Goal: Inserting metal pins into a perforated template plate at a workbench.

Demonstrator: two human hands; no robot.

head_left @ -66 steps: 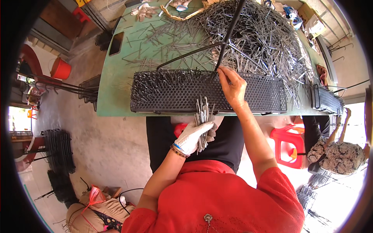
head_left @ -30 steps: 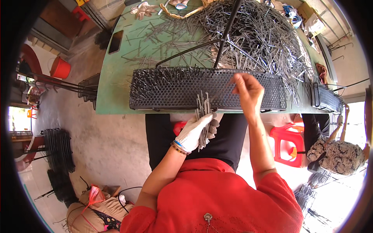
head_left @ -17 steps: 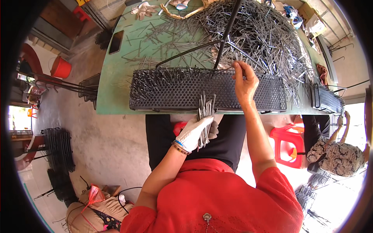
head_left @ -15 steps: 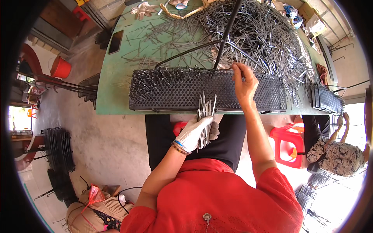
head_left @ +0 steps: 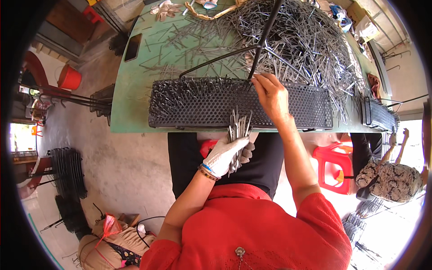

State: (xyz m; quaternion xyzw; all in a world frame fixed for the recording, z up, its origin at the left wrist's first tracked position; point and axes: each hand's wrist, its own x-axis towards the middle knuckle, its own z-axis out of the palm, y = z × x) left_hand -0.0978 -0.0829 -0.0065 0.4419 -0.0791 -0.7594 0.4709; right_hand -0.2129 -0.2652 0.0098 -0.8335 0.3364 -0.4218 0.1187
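A long black perforated metal tray (head_left: 292,103) lies along the near edge of the table, with thin metal strips (head_left: 180,96) standing up from the holes of its left half. My left hand (head_left: 223,155), in a white glove, is closed round a bundle of thin grey metal strips (head_left: 238,128) just in front of the tray. My bare right hand (head_left: 272,96) reaches over the tray. Its thumb and fingers are pinched together at the tray's far edge, beside the foot of a black rod frame (head_left: 256,60). Whatever sits between those fingertips is too small to tell.
A big heap of loose metal strips (head_left: 306,40) covers the back right of the green table (head_left: 135,94). A phone (head_left: 133,47) and a glove (head_left: 166,10) lie farther left. At right are a red stool (head_left: 333,168), another tray (head_left: 380,114) and a person in patterned clothing (head_left: 396,180).
My right hand has moved left along the tray's far edge and its fingers now point toward the rod. The left hand and its bundle stay nearly still.
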